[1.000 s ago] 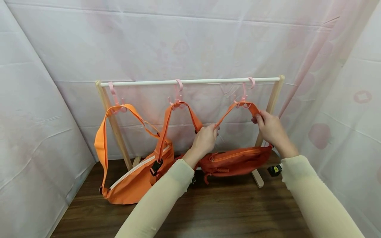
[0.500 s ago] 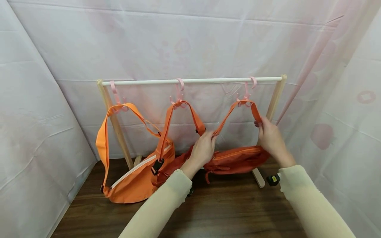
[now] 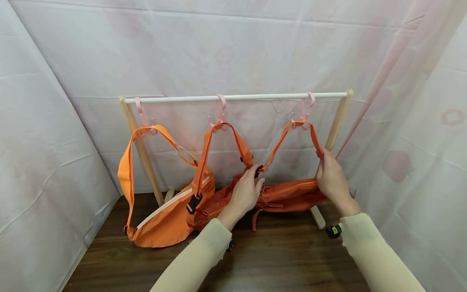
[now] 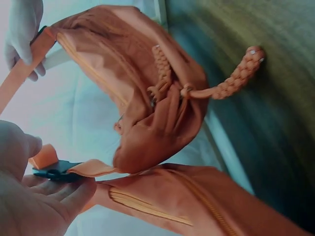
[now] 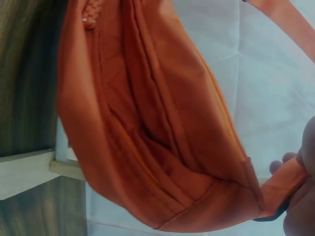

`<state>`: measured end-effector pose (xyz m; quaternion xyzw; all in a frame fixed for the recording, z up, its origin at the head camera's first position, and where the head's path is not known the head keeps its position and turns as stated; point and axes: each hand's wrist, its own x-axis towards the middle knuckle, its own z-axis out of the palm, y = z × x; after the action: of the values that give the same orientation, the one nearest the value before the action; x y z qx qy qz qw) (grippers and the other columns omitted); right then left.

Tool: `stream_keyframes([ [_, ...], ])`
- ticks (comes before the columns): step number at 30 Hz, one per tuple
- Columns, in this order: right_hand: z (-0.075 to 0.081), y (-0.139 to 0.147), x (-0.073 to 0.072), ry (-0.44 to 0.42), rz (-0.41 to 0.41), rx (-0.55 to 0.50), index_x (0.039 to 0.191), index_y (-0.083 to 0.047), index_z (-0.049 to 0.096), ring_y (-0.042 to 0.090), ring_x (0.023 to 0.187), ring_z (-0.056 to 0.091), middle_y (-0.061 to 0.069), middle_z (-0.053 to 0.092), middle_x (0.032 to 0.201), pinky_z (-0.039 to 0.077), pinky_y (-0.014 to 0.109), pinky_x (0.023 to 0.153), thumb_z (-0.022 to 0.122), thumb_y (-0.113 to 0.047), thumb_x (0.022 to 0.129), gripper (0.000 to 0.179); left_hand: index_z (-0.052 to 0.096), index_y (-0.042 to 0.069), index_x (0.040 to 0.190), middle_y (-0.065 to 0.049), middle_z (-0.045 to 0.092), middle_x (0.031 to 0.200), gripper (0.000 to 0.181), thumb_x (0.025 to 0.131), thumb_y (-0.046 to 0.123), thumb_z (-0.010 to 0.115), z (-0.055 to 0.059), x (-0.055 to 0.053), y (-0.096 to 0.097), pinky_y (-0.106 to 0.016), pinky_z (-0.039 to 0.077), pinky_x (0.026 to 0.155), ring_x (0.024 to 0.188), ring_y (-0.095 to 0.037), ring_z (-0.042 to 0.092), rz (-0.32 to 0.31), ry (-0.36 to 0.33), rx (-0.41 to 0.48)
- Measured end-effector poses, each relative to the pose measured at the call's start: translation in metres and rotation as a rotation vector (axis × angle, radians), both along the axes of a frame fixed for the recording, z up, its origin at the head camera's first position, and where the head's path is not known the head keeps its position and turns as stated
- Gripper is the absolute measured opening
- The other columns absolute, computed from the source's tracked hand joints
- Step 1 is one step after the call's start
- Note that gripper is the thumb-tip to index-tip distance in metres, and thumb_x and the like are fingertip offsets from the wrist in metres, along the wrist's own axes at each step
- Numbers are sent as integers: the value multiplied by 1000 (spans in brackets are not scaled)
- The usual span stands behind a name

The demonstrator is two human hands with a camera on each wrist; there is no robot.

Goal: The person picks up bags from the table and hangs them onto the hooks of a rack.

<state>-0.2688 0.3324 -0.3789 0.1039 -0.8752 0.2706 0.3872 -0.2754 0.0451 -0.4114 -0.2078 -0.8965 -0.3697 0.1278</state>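
Note:
A rust-orange waist bag (image 3: 292, 196) hangs by its strap (image 3: 280, 144) from the right pink hook (image 3: 303, 111). My right hand (image 3: 333, 178) grips that strap near the bag's right end, thumb and fingers on either side of it in the right wrist view. At the bag's left end is my left hand (image 3: 245, 192). Its fingers lie under the black buckle (image 4: 56, 169) in the left wrist view, the thumb standing apart from it. A braided zipper pull (image 4: 241, 73) dangles from the bag. Close behind my left hand hangs a second rust-orange bag (image 3: 211, 202).
A white rail (image 3: 255, 97) on wooden posts (image 3: 337, 121) carries the pink hooks. To the left, a lighter orange bag (image 3: 171, 227) hangs from its hook (image 3: 144, 115), low over the dark wooden table (image 3: 277, 255). Pale curtains (image 3: 164, 48) enclose the back and sides.
My left hand has slid down and left off the strap, uncovering the buckle. The right hand has slipped lower along its side of the strap. The bag hangs from the same hook.

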Motion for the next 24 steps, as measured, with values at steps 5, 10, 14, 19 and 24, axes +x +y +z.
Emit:
stream_keyframes([
  [5, -8, -3, 0, 72, 11, -13, 152, 8, 46, 56, 111, 63, 35, 59, 132, 50, 72, 90, 47, 9, 105, 47, 33, 18, 167, -8, 50, 159, 64, 111, 36, 58, -13, 4, -8, -47, 56, 97, 127, -27, 64, -6, -3, 46],
  [10, -19, -6, 1, 98, 18, -26, 159, 5, 39, 55, 118, 59, 34, 52, 146, 48, 71, 94, 52, 10, 102, 58, 34, 16, 167, -9, 54, 153, 66, 110, 33, 62, -25, 10, -16, -48, 57, 95, 126, -27, 64, -8, 35, 75],
  [14, -30, -6, 3, 109, 38, -27, 163, 3, 33, 53, 120, 57, 35, 48, 150, 46, 71, 96, 58, 10, 98, 70, 35, 13, 166, -10, 52, 155, 67, 109, 31, 65, -33, 18, -22, -49, 56, 97, 129, -28, 62, -15, 68, 80],
  [19, -38, -6, 7, 172, 61, 3, 163, 7, 28, 52, 136, 49, 37, 41, 155, 40, 67, 110, 64, 12, 91, 80, 35, 13, 166, -10, 49, 158, 68, 108, 30, 66, -38, 30, -31, -50, 53, 103, 134, -28, 58, -16, 82, 83],
  [24, -46, -8, 13, 286, 93, 29, 159, 12, 31, 51, 151, 33, 37, 33, 161, 27, 59, 122, 64, 11, 88, 79, 38, 11, 164, -9, 47, 160, 68, 107, 31, 68, -42, 42, -41, -51, 48, 110, 143, -28, 51, -11, 102, 63],
])
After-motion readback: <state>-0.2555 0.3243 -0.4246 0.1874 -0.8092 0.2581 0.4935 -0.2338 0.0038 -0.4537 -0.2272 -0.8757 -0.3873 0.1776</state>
